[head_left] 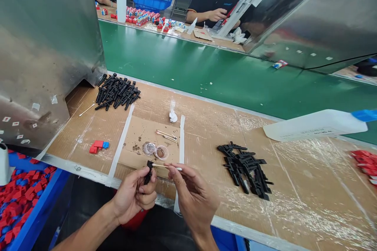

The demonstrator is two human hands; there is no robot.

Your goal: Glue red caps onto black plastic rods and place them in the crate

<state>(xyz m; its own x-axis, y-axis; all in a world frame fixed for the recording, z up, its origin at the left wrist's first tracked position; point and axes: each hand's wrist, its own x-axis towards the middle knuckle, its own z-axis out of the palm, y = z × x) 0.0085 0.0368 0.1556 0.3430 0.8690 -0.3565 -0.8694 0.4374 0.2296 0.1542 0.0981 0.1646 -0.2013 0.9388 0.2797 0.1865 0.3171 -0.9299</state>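
In my left hand (pixel 137 192) is a small black plastic part (pixel 149 170), pinched upright between thumb and fingers. My right hand (pixel 194 196) pinches a cotton swab (pixel 160 165), its left tip touching or very near the part's top. Just beyond my hands, two small round clear dishes (pixel 161 152) sit on a stained cardboard piece (pixel 132 129). Several used swabs (pixel 166 136) lie behind them. To the right is a pile of black parts (pixel 246 166); a second black pile (pixel 119 92) lies at the back left.
A red and blue toy piece (pixel 98 146) lies left. A white bottle (pixel 315 124) rests on its side at right. Metal panels (pixel 50 47) flank the bench. Past the green belt (pixel 182 62), two people sit by red toy pieces. A blue bin (pixel 55 200) stands lower left.
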